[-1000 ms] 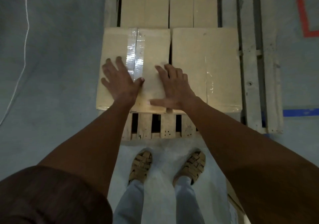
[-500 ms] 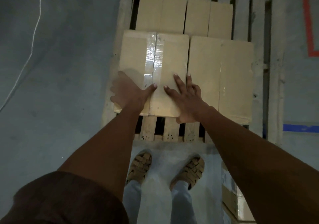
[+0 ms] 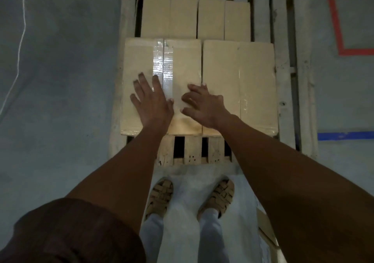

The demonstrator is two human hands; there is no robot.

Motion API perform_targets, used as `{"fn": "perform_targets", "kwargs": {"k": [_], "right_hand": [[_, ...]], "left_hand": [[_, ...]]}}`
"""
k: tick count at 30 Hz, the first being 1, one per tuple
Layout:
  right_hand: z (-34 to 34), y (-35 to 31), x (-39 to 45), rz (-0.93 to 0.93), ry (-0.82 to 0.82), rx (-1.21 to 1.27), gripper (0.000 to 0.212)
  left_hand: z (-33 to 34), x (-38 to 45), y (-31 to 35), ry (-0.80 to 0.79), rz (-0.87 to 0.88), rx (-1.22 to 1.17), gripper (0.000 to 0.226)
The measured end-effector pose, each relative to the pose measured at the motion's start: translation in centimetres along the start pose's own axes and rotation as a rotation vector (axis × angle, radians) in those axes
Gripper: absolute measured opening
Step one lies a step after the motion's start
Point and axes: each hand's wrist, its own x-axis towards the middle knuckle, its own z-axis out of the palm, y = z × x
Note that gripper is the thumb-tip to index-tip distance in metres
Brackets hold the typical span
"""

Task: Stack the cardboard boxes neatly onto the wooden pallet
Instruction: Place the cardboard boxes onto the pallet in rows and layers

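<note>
A wooden pallet (image 3: 283, 100) lies on the grey floor in front of me. Several cardboard boxes sit on it. The near left box (image 3: 182, 60), sealed with shiny clear tape, is under both hands. My left hand (image 3: 153, 102) lies flat on its top with fingers spread. My right hand (image 3: 204, 105) rests on the same box near its right edge, fingers loosely bent, gripping nothing. A second box (image 3: 238, 76) sits flush against it on the right. Two lower boxes (image 3: 170, 15) (image 3: 224, 18) stand side by side behind them.
My sandalled feet (image 3: 159, 198) stand just before the pallet's near edge. Part of another cardboard box (image 3: 267, 228) shows at the lower right by my right arm. Red tape (image 3: 336, 29) and blue tape (image 3: 344, 136) mark the floor to the right; a white cord (image 3: 20, 50) runs along the left.
My left hand, curled at the taped box's near left edge half a second ago, now lies flat on top. The box sits squarer against its neighbour. The view has shifted slightly.
</note>
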Motion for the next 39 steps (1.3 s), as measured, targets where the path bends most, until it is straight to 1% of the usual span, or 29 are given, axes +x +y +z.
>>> {"fn": "perform_targets", "kwargs": {"k": [1,3,4,6,8,11,13,16,19,22,24,26,28,30,32,35,37,39], "right_hand": [[-0.4,0.1,-0.1,0.013,0.042,0.072,0.048],[-0.9,0.4,-0.9,0.045,0.206,0.207,0.044],[-0.9,0.6,-1.7,0.071,0.282,0.234,0.043],[-0.2,0.8,-4.2,0.125,0.383,0.236,0.038],[1.7,1.1,-7.7,0.190,0.447,0.229,0.033],[6.0,1.7,-13.5,0.321,0.542,0.256,0.032],[8.0,2.1,-17.0,0.424,0.572,0.317,0.034],[9.4,4.6,-20.8,0.595,0.717,0.399,0.031],[9.8,7.7,-25.0,0.846,0.804,0.516,0.032],[11.2,10.9,-30.0,1.053,0.909,0.716,0.036],[13.3,12.6,-33.8,1.153,0.883,0.866,0.037],[15.3,13.8,-36.9,1.217,0.807,1.000,0.041],[17.9,15.5,-41.0,1.281,0.771,1.118,0.045],[20.5,17.1,-44.3,1.359,0.753,1.223,0.047],[23.1,18.6,-46.5,1.411,0.751,1.344,0.050],[26.0,21.1,-48.1,1.427,0.781,1.485,0.055],[27.5,22.5,-48.2,1.412,0.763,1.481,0.054],[28.6,24.0,-47.8,1.383,0.726,1.413,0.052]], "left_hand": [[-0.1,-0.2,0.6,-0.004,0.062,-0.009,0.079],[-0.2,-0.7,2.0,-0.016,0.188,-0.022,0.073],[-0.2,-1.0,2.6,-0.019,0.253,-0.032,0.068],[0.1,-1.6,3.8,-0.045,0.400,-0.070,0.050],[0.7,-2.9,5.0,-0.070,0.565,-0.097,0.033],[1.9,-6.3,5.9,-0.094,0.738,-0.123,0.018],[2.6,-8.7,7.6,-0.130,0.800,-0.069,0.015],[3.8,-12.6,12.8,-0.189,0.815,-0.020,0.021],[5.8,-17.9,19.0,-0.364,0.888,-0.090,0.025],[8.2,-23.8,22.8,-0.566,1.008,-0.074,0.022],[9.7,-27.4,23.8,-0.660,1.053,-0.001,0.021],[11.2,-29.6,23.5,-0.748,1.058,0.057,0.021],[13.1,-32.6,23.8,-0.837,1.069,0.136,0.027],[14.8,-34.8,23.9,-0.890,1.052,0.220,0.034],[16.6,-36.5,24.1,-0.908,1.035,0.268,0.036],[19.7,-38.3,24.8,-0.902,1.031,0.328,0.038],[22.1,-39.0,25.4,-0.903,1.037,0.354,0.040],[24.8,-39.4,26.2,-0.879,1.072,0.356,0.040]]}}
